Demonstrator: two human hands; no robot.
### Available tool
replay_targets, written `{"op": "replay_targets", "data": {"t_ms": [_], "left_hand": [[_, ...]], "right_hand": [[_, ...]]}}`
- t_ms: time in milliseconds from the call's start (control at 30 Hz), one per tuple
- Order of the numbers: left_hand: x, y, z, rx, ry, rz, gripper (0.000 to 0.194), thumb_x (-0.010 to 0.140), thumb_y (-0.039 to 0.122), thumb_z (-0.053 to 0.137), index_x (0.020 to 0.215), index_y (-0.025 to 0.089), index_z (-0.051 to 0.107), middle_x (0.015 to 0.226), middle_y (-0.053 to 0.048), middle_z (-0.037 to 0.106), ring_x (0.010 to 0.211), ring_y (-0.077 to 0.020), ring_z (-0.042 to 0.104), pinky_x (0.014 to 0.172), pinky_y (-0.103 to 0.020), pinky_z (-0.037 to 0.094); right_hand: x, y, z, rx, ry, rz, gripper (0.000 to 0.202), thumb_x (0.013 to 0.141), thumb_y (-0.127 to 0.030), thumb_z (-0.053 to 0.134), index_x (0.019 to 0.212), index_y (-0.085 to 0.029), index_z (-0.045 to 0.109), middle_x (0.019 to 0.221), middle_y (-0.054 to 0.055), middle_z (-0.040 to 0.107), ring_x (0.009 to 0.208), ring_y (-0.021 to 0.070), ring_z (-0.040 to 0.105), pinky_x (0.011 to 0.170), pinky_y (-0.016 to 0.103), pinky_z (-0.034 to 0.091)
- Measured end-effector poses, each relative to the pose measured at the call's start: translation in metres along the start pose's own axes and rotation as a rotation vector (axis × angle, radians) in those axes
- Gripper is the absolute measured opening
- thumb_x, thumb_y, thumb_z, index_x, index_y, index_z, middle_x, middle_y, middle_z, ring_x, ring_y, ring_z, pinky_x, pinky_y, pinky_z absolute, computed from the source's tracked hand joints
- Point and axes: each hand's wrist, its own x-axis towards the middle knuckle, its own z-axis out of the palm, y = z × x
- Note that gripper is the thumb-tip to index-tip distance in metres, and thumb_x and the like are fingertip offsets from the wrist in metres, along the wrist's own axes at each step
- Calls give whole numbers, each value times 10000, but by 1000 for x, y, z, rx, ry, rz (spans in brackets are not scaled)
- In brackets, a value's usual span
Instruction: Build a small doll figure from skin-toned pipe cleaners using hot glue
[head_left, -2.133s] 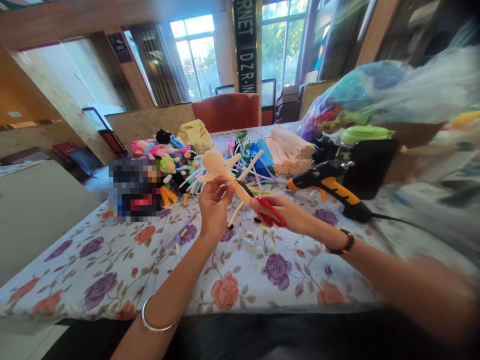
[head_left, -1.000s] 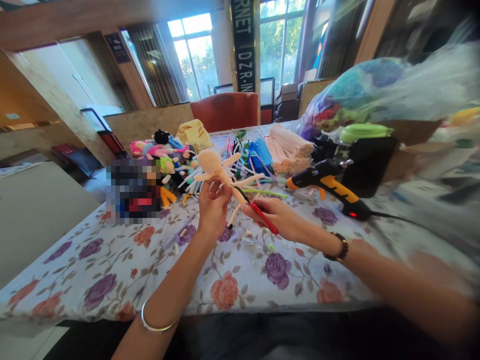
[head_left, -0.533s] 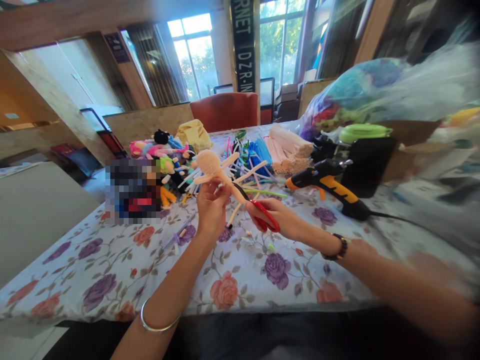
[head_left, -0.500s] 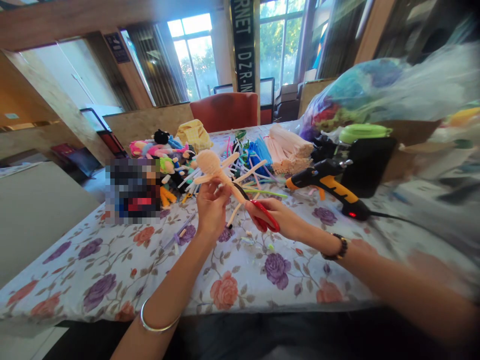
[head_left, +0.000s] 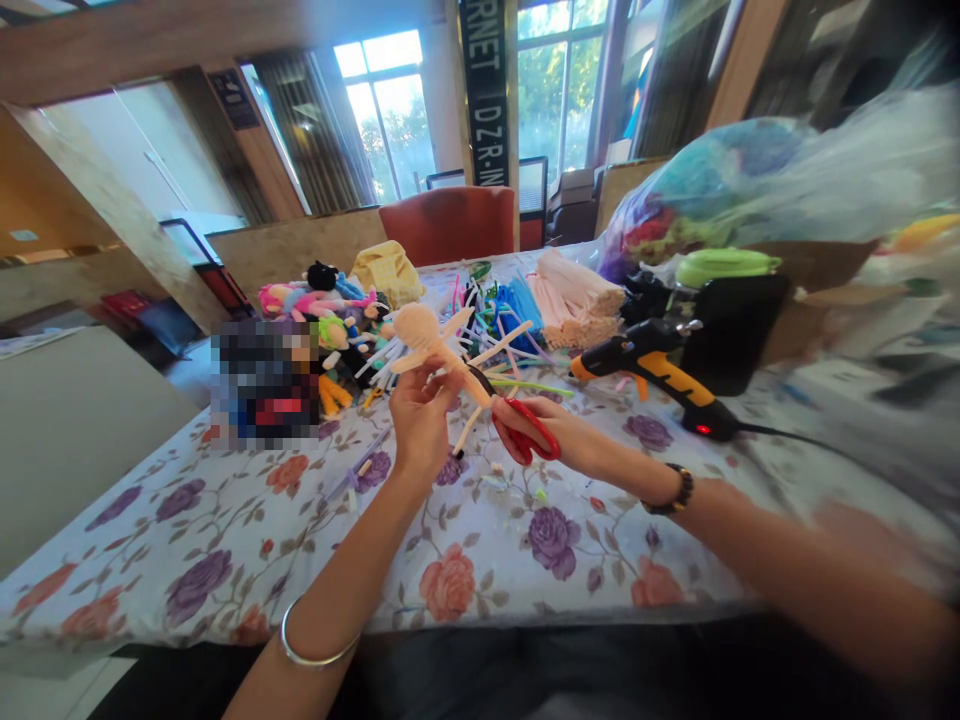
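A pale peach fuzzy doll figure (head_left: 417,326) with a round head and thin limbs is pinched at its body by my left hand (head_left: 421,415). My right hand (head_left: 564,425) grips red-handled scissors (head_left: 526,432). Their dark blades lie along the figure's lower limb, close to my left fingertips; whether they touch it I cannot tell. Below, a peach pipe cleaner (head_left: 469,428) with a dark tip slants down toward the tablecloth.
Finished-looking colourful dolls (head_left: 341,310) lie at the back left. Peach pipe-cleaner bundles (head_left: 577,298) and blue ones (head_left: 514,308) lie behind my hands. At right rests a black and yellow glue gun (head_left: 660,375) with its red light lit, near a green-lidded jar (head_left: 724,264). The floral tablecloth (head_left: 495,590) bears small scraps.
The scissors' red handles have come closer together as my right hand closes slightly. The doll figure has shifted a little down, still held in my left hand.
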Motion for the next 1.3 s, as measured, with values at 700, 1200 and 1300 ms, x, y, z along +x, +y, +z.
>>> {"op": "replay_targets", "data": {"t_ms": [700,1200,1300], "left_hand": [[-3,0,1,21,95,15,318,500,177,808,808,214,736,854,-16,725,678,-76,618,678,-202,507],[-7,-1,0,149,66,91,271,561,185,787,827,206,739,873,-36,735,705,-103,648,691,-229,528],[-7,-2,0,149,64,95,272,563,187,785,831,199,737,906,-45,733,720,-112,654,699,-241,534]], "right_hand": [[1,3,3,41,12,14,609,818,-700,341,521,-174,420,474,-19,445,440,67,380,457,241,273],[0,3,6,53,65,34,567,783,-699,418,554,-181,399,486,-32,424,428,60,358,425,235,252],[0,4,6,34,73,28,567,781,-700,419,557,-180,401,492,-33,421,430,58,360,427,232,255]]}}
